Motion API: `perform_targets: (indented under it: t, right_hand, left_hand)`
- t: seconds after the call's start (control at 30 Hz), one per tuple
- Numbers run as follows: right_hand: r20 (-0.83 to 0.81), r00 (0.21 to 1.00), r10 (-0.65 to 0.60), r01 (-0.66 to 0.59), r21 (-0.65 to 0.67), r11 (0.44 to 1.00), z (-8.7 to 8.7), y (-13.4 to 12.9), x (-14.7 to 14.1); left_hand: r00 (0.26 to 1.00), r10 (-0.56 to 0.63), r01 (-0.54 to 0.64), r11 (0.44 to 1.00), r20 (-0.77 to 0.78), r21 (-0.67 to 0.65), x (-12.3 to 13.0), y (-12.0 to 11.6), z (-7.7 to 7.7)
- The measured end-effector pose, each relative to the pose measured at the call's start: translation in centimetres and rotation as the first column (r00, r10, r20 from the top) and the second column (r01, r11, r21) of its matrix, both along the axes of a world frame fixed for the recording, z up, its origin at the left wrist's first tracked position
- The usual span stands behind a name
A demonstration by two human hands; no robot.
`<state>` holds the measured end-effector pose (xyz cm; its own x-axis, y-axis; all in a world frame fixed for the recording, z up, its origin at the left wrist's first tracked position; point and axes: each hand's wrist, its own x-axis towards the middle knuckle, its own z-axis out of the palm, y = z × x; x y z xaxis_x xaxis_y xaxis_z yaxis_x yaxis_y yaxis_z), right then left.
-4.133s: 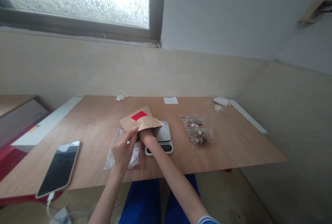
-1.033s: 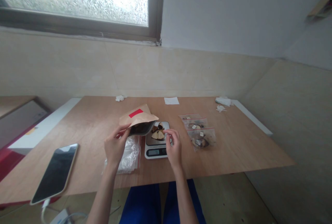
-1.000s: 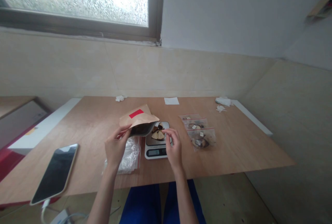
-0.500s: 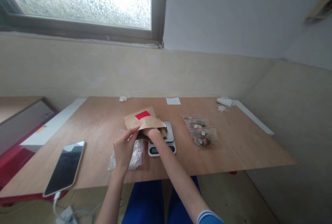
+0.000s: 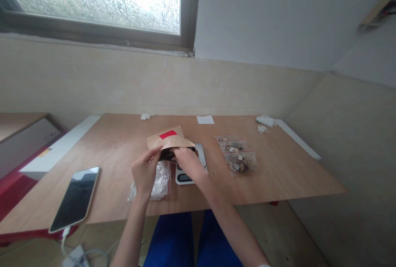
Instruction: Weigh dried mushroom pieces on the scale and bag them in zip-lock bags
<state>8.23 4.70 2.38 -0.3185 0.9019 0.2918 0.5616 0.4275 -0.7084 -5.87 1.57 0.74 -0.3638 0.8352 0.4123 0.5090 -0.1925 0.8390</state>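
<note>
My left hand (image 5: 147, 171) pinches the near edge of a brown paper bag (image 5: 174, 141) with a red label, holding its mouth toward me. At that opening is my right hand (image 5: 187, 160), its fingers curled and partly hidden in the dark inside. What they grip, if anything, I cannot make out. Behind and under my right hand sits a white kitchen scale (image 5: 201, 154), largely covered, with some brown pieces near its plate. Beneath my left hand and the bag lies a pile of clear plastic bags (image 5: 161, 184).
Several clear zip bags (image 5: 241, 163) with dark and pale dried pieces lie to the right. A phone (image 5: 76, 199) on a cable rests at the left of the wooden table (image 5: 287, 172). White paper (image 5: 205, 120) and crumpled tissues (image 5: 262, 128) lie along the back.
My right hand has drawn back from deeper inside the paper bag, so more of its fingers and knuckles show at the mouth. My left hand keeps its hold on the bag.
</note>
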Motion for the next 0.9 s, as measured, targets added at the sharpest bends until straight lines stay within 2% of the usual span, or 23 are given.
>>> perform_targets:
  t: [0.1,0.17,0.2,0.27,0.33,0.4,0.47,0.5,0.57,0.63,0.7,0.9]
  right_hand:
    - [-0.038,0.997,0.066,-0.064,0.051,0.997,0.6,-1.5,1.1]
    - [-0.215,0.976,0.041,-0.029,0.056,0.998,0.1,-2.4,1.9]
    - [-0.342,0.94,-0.002,0.011,0.026,1.0,-0.4,-2.8,2.3]
    - [-0.598,0.791,-0.13,0.091,-0.096,0.991,-1.8,-3.5,3.2]
    - [-0.775,0.577,-0.256,0.12,-0.23,0.966,-3.5,-3.7,4.3]
    - [-0.839,0.408,-0.36,0.111,-0.346,0.932,-5.0,-3.5,5.5]
    - [-0.823,0.342,-0.454,0.104,-0.446,0.889,-6.2,-2.9,6.7]
    - [-0.796,0.35,-0.493,0.106,-0.489,0.866,-6.6,-2.5,7.2]
    - [-0.718,0.444,-0.536,0.135,-0.538,0.832,-7.2,-1.4,8.2]
    - [-0.631,0.568,-0.528,0.164,-0.542,0.824,-7.6,-0.2,8.8]
    - [-0.568,0.65,-0.506,0.184,-0.528,0.829,-7.8,1.0,9.1]
    - [-0.477,0.736,-0.48,0.275,-0.437,0.856,-8.8,3.3,8.7]
  left_hand:
    - [1.0,0.002,-0.002,1.0,-0.007,0.002,-0.2,0.0,0.1]
    - [1.0,-0.006,0.006,1.0,-0.011,-0.004,-0.4,0.0,0.1]
    - [1.0,-0.008,0.008,1.0,-0.012,-0.003,-0.4,0.0,0.1]
    - [1.0,-0.003,0.003,1.0,-0.009,0.005,-0.6,0.1,0.1]
    - [1.0,0.006,-0.006,1.0,-0.002,0.01,-0.7,0.2,0.0]
    - [1.0,0.015,-0.015,1.0,0.001,0.006,-0.8,0.3,0.0]
    - [1.0,0.025,-0.025,1.0,0.001,-0.001,-0.9,0.3,0.0]
    - [1.0,0.029,-0.029,1.0,0.0,-0.004,-0.9,0.2,0.0]
    - [0.999,0.032,-0.032,0.999,0.002,-0.006,-0.9,0.2,0.0]
    - [1.0,0.024,-0.024,1.0,0.01,-0.006,-0.9,0.1,0.0]
    - [1.0,0.017,-0.017,1.0,0.018,-0.009,-0.9,0.0,0.0]
    - [0.999,0.03,-0.03,0.999,0.011,-0.026,-0.9,0.0,0.1]
